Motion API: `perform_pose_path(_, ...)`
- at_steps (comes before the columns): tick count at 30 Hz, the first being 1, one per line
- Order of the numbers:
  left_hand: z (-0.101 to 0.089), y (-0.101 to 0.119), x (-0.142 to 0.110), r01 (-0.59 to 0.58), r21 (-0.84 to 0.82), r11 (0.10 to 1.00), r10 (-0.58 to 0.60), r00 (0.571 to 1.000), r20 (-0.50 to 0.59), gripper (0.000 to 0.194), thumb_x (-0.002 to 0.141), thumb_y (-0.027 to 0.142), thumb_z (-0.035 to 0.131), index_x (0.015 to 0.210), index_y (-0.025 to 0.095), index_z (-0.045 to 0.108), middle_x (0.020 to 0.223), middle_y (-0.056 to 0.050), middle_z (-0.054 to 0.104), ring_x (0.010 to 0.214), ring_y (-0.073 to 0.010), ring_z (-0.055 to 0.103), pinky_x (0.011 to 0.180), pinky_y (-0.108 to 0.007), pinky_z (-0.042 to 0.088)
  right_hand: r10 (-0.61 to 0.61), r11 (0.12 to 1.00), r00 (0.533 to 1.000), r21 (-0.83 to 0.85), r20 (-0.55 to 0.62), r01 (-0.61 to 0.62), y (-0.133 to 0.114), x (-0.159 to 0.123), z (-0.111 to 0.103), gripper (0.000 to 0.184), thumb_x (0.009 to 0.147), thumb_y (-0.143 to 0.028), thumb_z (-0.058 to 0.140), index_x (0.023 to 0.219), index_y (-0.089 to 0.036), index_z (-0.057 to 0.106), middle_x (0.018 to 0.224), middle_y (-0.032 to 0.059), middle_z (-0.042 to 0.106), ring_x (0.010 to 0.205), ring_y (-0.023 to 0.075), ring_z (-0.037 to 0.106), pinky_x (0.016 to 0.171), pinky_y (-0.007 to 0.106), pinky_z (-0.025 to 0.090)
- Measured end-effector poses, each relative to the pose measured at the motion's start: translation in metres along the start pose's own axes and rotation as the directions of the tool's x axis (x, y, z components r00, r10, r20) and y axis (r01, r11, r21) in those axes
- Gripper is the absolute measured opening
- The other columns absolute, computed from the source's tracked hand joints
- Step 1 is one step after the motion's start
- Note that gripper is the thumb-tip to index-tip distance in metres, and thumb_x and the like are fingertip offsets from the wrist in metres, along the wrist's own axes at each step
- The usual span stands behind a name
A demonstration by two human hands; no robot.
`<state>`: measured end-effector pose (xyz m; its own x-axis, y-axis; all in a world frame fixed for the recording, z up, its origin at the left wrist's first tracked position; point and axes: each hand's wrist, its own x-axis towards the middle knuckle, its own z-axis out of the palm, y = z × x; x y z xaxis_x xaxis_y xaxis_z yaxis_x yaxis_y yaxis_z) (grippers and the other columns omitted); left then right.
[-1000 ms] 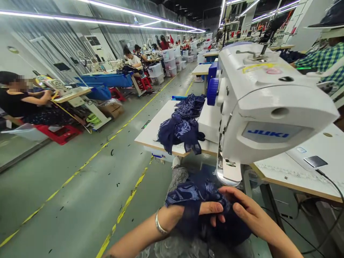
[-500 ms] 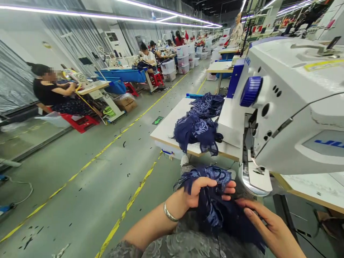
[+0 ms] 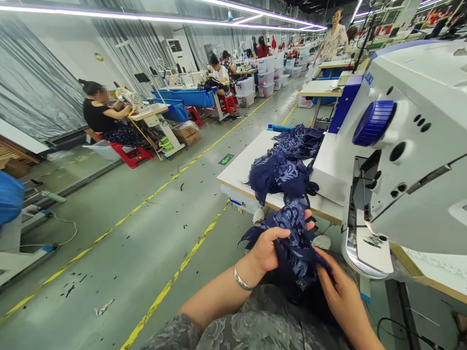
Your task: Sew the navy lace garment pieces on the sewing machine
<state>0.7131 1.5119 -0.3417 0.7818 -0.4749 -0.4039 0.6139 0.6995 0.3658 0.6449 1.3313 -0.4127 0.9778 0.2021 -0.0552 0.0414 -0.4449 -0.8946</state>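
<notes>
A navy piece of fabric with a lighter blue lace-like pattern [image 3: 292, 243] hangs between my hands above my lap. My left hand [image 3: 268, 248], with a silver bangle at the wrist, is closed around its left side; some fingertips show beyond the cloth. On the right, my right hand [image 3: 337, 284] pinches the fabric's edge between thumb and fingers. More navy patterned fabric [image 3: 280, 177] lies heaped on the white table [image 3: 237, 167] in front. To the right of my hands is the white sewing machine [image 3: 419, 160] with its narrow metal-edged arm [image 3: 368, 257].
A person in black [image 3: 98, 116] sits at a sewing machine on the left. Another person [image 3: 335, 39] stands farther back. Clear plastic boxes [image 3: 265, 78] are stacked along the aisle. Yellow tape lines [image 3: 171, 284] and thread scraps mark the floor.
My right hand has moved left and up, nearer my left hand, and now grips the fabric higher. The fabric between them is raised slightly. The view has swung left.
</notes>
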Motion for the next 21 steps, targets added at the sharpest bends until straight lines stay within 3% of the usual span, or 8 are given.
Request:
perform_pose_path(3, -0.007, 0.003, 0.002, -0.008, -0.025, 1.000, 0.008, 1.000, 0.001, 0.061, 0.082, 0.028, 0.047, 0.141, 0.013, 0.043, 0.145, -0.013, 0.038, 0.122, -0.0160, 0.050, 0.101, -0.027, 0.044, -0.176, 0.979, 0.976, -0.126, -0.126, 0.160, 0.004, -0.002, -0.005, 0.032, 0.097, -0.025, 0.040, 0.126, -0.027, 0.051, 0.126, -0.0060, 0.053, 0.118, 0.0033, 0.051, 0.105, 0.011, 0.038)
perform_pose_path(7, -0.013, 0.008, 0.005, -0.032, -0.032, 0.999, 0.031, 0.999, -0.031, 0.059, 0.086, 0.036, 0.042, 0.141, 0.014, 0.043, 0.142, -0.014, 0.041, 0.111, -0.0126, 0.056, 0.098, -0.025, 0.044, 0.303, 0.927, 0.952, 0.215, 0.049, -0.307, 0.002, -0.007, -0.008, 0.046, 0.091, -0.055, 0.046, 0.118, -0.019, 0.051, 0.091, 0.0023, 0.062, 0.059, 0.0064, 0.054, 0.056, 0.015, 0.047)
perform_pose_path(11, -0.014, 0.010, 0.009, -0.047, 0.039, 0.998, 0.052, 0.990, -0.129, 0.051, 0.089, 0.043, 0.043, 0.125, 0.010, 0.058, 0.135, -0.013, 0.049, 0.121, -0.0173, 0.050, 0.099, -0.028, 0.044, 0.450, 0.427, 0.701, 0.556, 0.553, -0.713, -0.007, -0.005, -0.015, 0.057, 0.085, -0.070, 0.046, 0.076, -0.014, 0.042, 0.057, 0.0021, 0.045, 0.049, 0.0072, 0.039, 0.048, 0.018, 0.035)
perform_pose_path(13, -0.014, 0.008, 0.012, -0.018, 0.102, 0.995, 0.042, 0.971, -0.237, 0.050, 0.085, 0.054, 0.050, 0.102, 0.009, 0.063, 0.111, -0.013, 0.060, 0.108, -0.0184, 0.056, 0.095, -0.031, 0.046, 0.391, 0.120, 0.656, 0.671, 0.645, -0.732, -0.008, -0.001, -0.019, 0.060, 0.085, -0.064, 0.053, 0.064, -0.014, 0.026, 0.049, 0.0010, 0.032, 0.048, 0.0075, 0.032, 0.049, 0.020, 0.036)
perform_pose_path(15, -0.013, 0.005, 0.014, -0.023, 0.236, 0.971, 0.100, 0.942, -0.320, 0.055, 0.076, 0.065, 0.059, 0.079, 0.010, 0.057, 0.080, -0.006, 0.057, 0.081, -0.0133, 0.058, 0.088, -0.029, 0.047, 0.369, -0.036, 0.660, 0.719, 0.655, -0.694, -0.007, 0.002, -0.022, 0.063, 0.083, -0.058, 0.058, 0.063, -0.014, 0.017, 0.050, 0.0004, 0.027, 0.047, 0.0068, 0.027, 0.050, 0.021, 0.037)
perform_pose_path(17, -0.012, 0.003, 0.015, -0.046, 0.365, 0.930, 0.187, 0.913, -0.362, 0.063, 0.067, 0.072, 0.063, 0.067, 0.012, 0.045, 0.064, 0.000, 0.045, 0.063, -0.0077, 0.050, 0.080, -0.026, 0.047, 0.404, 0.053, 0.653, 0.697, 0.640, -0.716, -0.002, 0.003, -0.023, 0.060, 0.083, -0.062, 0.056, 0.068, -0.014, 0.025, 0.054, -0.0012, 0.031, 0.045, 0.0036, 0.021, 0.046, 0.019, 0.032)
perform_pose_path(19, -0.012, 0.002, 0.017, -0.008, 0.404, 0.915, 0.181, 0.902, -0.392, 0.069, 0.062, 0.078, 0.061, 0.065, 0.013, 0.040, 0.060, 0.002, 0.041, 0.058, -0.0069, 0.049, 0.073, -0.023, 0.046, 0.467, 0.362, 0.694, 0.597, 0.548, -0.716, 0.005, 0.004, -0.021, 0.054, 0.081, -0.068, 0.055, 0.090, -0.016, 0.041, 0.063, -0.0019, 0.040, 0.045, 0.0025, 0.022, 0.044, 0.016, 0.027)
perform_pose_path(21, -0.013, 0.003, 0.018, 0.057, 0.370, 0.927, 0.123, 0.888, -0.444, 0.072, 0.058, 0.081, 0.062, 0.066, 0.014, 0.038, 0.058, 0.000, 0.044, 0.061, -0.0096, 0.053, 0.067, -0.021, 0.045, 0.456, 0.718, 0.805, 0.376, 0.380, -0.585, 0.012, 0.004, -0.019, 0.066, 0.077, -0.070, 0.057, 0.117, -0.020, 0.042, 0.075, 0.0007, 0.047, 0.054, 0.0049, 0.037, 0.048, 0.015, 0.034)
